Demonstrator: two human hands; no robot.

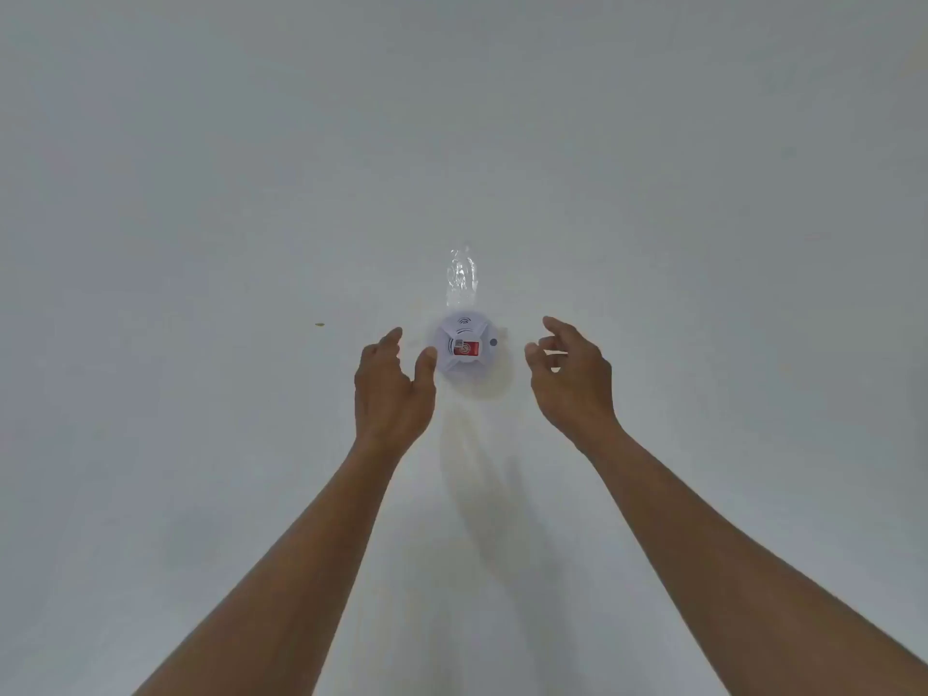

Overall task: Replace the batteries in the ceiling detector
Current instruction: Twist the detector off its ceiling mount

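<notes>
A round white detector (464, 348) is fixed to the white ceiling in the middle of the head view, with a red label on its face and a small grey button on its right side. My left hand (391, 389) is raised just left of it, fingers spread, thumb close to the detector's rim but apart from it. On the other side, my right hand (572, 376) hovers a little further away, fingers curled loosely apart and holding nothing.
A strip of clear tape (462, 278) is stuck to the ceiling just beyond the detector. A small dark speck (319, 324) marks the ceiling to the left. White ceiling (201, 193) fills the rest of the view.
</notes>
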